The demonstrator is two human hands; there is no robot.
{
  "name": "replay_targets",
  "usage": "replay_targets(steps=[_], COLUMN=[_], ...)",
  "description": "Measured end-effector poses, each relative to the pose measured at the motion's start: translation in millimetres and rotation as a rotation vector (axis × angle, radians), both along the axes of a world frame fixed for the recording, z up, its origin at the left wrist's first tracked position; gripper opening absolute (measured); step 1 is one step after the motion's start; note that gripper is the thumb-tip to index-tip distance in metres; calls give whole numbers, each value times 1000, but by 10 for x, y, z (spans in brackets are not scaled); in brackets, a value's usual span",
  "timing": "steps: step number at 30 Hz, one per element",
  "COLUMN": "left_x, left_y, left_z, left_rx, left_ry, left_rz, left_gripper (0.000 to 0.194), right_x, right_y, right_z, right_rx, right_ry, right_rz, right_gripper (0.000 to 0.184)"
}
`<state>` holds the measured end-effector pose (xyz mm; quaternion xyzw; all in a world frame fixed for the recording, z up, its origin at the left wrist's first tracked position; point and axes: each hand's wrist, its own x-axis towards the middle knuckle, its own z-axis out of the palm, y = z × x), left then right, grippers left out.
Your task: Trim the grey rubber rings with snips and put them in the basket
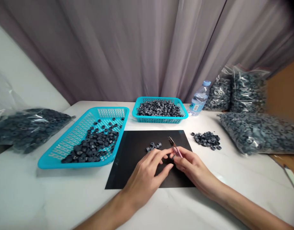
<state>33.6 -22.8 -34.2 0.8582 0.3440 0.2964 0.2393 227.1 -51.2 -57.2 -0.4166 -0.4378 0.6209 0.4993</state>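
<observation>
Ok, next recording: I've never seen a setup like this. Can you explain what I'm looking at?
There's no machine here, just a person's two bare hands, seen in one picture from a camera worn on the head, looking forward and down. The right hand holds a small pink-handled tool; the left hand is beside it, thumb and forefinger apart. Both are over a black mat on a white table. A few small dark pieces lie on the mat, and more fill part of the left basket, the back basket and a loose pile. Nearby are a water bottle and clear bags of similar pieces.
</observation>
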Motion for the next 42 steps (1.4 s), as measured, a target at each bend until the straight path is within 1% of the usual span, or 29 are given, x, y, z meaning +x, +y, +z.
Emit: replay_targets(steps=[3,6,10,14,21,30,34,39,42], left_x=[23,36,41,42,23,25,18,18,28], left_y=[-10,6,38,39,91,108,100,89,93], left_z=[14,10,10,13,-16,-7,-20,-19,-8], left_rx=[-192,-252,-209,-164,-226,-233,-197,-158,-205], left_ry=[-80,-144,-148,-123,-183,-189,-170,-174,-190], left_rz=[-22,-25,11,29,30,26,42,52,48], left_gripper=[28,18,14,11,5,12,11,11,12], right_x=[-37,-21,-3,5,19,38,36,33,33], right_y=[-21,-5,9,8,16,28,21,21,29], right_z=[35,36,35,46,38,66,53,42,39], right_rx=[17,-9,-22,-17,-50,-41,-32,-2,12], right_ry=[24,33,20,21,-8,-56,-77,-75,-64], right_rz=[36,15,2,24,-10,21,24,41,43], right_gripper=[26,33,36,33,30,34,37,35,33])
